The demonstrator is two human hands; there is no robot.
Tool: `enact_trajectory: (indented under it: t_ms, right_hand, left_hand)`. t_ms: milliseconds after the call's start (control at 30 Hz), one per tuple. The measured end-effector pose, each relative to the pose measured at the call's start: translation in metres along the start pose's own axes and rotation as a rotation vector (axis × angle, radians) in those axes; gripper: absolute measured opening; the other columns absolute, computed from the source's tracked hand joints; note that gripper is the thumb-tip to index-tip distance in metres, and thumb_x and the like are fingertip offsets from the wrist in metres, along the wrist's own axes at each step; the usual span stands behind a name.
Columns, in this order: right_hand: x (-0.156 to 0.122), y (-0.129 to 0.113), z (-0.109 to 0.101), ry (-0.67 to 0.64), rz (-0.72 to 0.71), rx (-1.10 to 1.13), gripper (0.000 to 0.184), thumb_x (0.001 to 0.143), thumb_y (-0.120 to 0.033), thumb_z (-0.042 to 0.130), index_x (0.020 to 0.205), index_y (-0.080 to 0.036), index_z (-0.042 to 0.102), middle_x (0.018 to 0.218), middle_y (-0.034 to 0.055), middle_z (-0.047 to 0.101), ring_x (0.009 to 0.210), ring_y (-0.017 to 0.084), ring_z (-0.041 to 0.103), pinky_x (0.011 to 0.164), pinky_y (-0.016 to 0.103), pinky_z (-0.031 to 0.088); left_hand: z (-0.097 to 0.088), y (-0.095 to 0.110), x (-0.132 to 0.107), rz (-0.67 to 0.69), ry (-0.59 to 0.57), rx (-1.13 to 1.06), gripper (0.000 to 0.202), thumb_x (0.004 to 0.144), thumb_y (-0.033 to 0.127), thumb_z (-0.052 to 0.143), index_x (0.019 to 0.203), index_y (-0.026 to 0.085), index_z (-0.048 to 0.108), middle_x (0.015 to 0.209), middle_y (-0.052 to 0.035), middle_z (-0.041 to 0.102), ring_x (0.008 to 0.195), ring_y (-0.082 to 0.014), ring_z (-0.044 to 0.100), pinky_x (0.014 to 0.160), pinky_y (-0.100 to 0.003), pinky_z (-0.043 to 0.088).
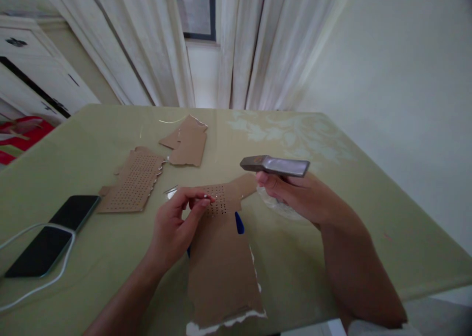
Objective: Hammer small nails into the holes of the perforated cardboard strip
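Note:
My left hand (pixel 175 225) is closed in a pinch over the cardboard sheet (pixel 224 267), thumb and forefinger on a small nail (pixel 205 196) whose pale head just shows. Rows of small holes run across the upper part of this sheet, beside the fingertips. My right hand (pixel 295 193) is wrapped round a hammer, its steel head (pixel 276 165) raised above the table to the right of the sheet. The hammer's handle is hidden by the hand. A blue handle-like piece (pixel 239 223) sticks out at the sheet's right edge; what it belongs to is covered.
A second holed cardboard piece (pixel 134 183) lies to the left, with torn cardboard (pixel 188 142) farther back. A phone (pixel 55 235) with a white cable (pixel 66 257) across it rests at the left. Clear crumpled plastic (pixel 278 206) lies under the right hand.

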State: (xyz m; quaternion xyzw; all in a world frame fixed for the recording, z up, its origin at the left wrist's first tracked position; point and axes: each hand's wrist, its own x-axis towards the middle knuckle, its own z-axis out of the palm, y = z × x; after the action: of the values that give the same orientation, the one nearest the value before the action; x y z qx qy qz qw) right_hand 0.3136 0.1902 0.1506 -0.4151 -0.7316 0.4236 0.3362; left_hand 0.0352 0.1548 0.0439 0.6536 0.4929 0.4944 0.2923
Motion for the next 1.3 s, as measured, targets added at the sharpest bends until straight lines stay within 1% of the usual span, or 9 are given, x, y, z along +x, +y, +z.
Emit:
enact_trajectory:
  t_ms: [100, 200, 300, 467, 633, 833, 967, 1100, 1300]
  right_hand:
    - [0.0, -0.006, 0.001, -0.108, 0.009, -0.151, 0.026, 0.112, -0.04, 0.065, 0.094, -0.022, 0.072, 0.077, -0.0028, 0.064, 0.067, 0.016, 0.055, 0.063, 0.029, 0.04]
    - [0.001, -0.01, 0.003, -0.179, 0.012, -0.242, 0.027, 0.113, -0.034, 0.063, 0.089, -0.023, 0.07, 0.085, -0.0021, 0.07, 0.072, 0.016, 0.058, 0.069, 0.031, 0.039]
    - [0.002, -0.012, 0.005, -0.232, 0.012, -0.272, 0.026, 0.113, -0.031, 0.06, 0.092, -0.023, 0.071, 0.087, -0.0017, 0.072, 0.072, 0.016, 0.058, 0.071, 0.031, 0.038]
    - [0.004, -0.012, 0.005, -0.316, 0.03, -0.206, 0.025, 0.112, -0.027, 0.058, 0.092, -0.022, 0.071, 0.076, -0.0025, 0.068, 0.066, 0.016, 0.057, 0.066, 0.03, 0.039]
    - [0.005, -0.009, 0.009, -0.288, 0.041, -0.17, 0.034, 0.115, -0.036, 0.057, 0.086, -0.023, 0.067, 0.065, -0.0046, 0.061, 0.062, 0.015, 0.055, 0.063, 0.03, 0.038]
    - [0.006, -0.007, 0.01, -0.236, 0.015, -0.163, 0.032, 0.112, -0.028, 0.061, 0.08, -0.024, 0.064, 0.064, -0.0048, 0.062, 0.06, 0.015, 0.056, 0.064, 0.03, 0.039]
    - [0.006, -0.008, 0.012, -0.226, -0.003, -0.182, 0.036, 0.111, -0.029, 0.064, 0.075, -0.024, 0.063, 0.064, -0.0036, 0.062, 0.058, 0.016, 0.055, 0.063, 0.03, 0.04]
    - [0.004, -0.009, 0.013, -0.254, 0.035, -0.168, 0.028, 0.11, -0.029, 0.065, 0.084, -0.023, 0.07, 0.067, -0.0037, 0.064, 0.059, 0.016, 0.056, 0.062, 0.03, 0.04]
    - [0.004, -0.008, 0.014, -0.278, 0.008, -0.2, 0.025, 0.113, -0.032, 0.064, 0.09, -0.022, 0.07, 0.073, -0.0039, 0.065, 0.063, 0.015, 0.057, 0.065, 0.029, 0.04]
  left_hand:
    - [-0.009, -0.003, -0.003, 0.109, -0.063, 0.052, 0.007, 0.102, 0.027, 0.073, 0.1, 0.026, 0.079, 0.094, -0.0022, 0.08, 0.084, -0.0192, 0.067, 0.073, -0.033, 0.051]
    - [-0.015, -0.001, -0.003, 0.154, -0.091, 0.085, 0.007, 0.102, 0.023, 0.074, 0.099, 0.028, 0.079, 0.088, 0.0011, 0.078, 0.076, -0.0168, 0.06, 0.069, -0.03, 0.047]
    - [-0.016, 0.001, -0.003, 0.175, -0.121, 0.095, 0.012, 0.101, 0.019, 0.074, 0.1, 0.03, 0.08, 0.086, 0.0038, 0.078, 0.073, -0.0156, 0.056, 0.066, -0.029, 0.046]
    - [-0.012, 0.002, -0.004, 0.17, -0.169, 0.084, 0.013, 0.101, 0.017, 0.074, 0.1, 0.029, 0.081, 0.085, 0.0039, 0.079, 0.073, -0.0158, 0.058, 0.068, -0.028, 0.047]
    - [-0.01, 0.002, -0.005, 0.164, -0.177, 0.078, 0.013, 0.101, 0.017, 0.075, 0.099, 0.028, 0.081, 0.084, 0.0026, 0.079, 0.074, -0.0166, 0.06, 0.068, -0.029, 0.049]
    - [-0.009, 0.004, -0.005, 0.161, -0.18, 0.095, 0.014, 0.102, 0.018, 0.072, 0.097, 0.027, 0.081, 0.084, 0.001, 0.079, 0.075, -0.0177, 0.061, 0.07, -0.03, 0.05]
    - [-0.009, 0.007, -0.003, 0.174, -0.173, 0.1, 0.014, 0.102, 0.02, 0.071, 0.095, 0.027, 0.08, 0.08, 0.0007, 0.077, 0.072, -0.0178, 0.061, 0.069, -0.031, 0.05]
    - [-0.01, 0.006, -0.003, 0.187, -0.167, 0.098, 0.014, 0.102, 0.018, 0.071, 0.097, 0.028, 0.08, 0.081, 0.0016, 0.077, 0.072, -0.0172, 0.06, 0.07, -0.03, 0.05]
    - [-0.01, 0.004, -0.005, 0.196, -0.182, 0.115, 0.013, 0.103, 0.018, 0.07, 0.098, 0.028, 0.078, 0.082, 0.0014, 0.077, 0.073, -0.0178, 0.062, 0.074, -0.032, 0.052]
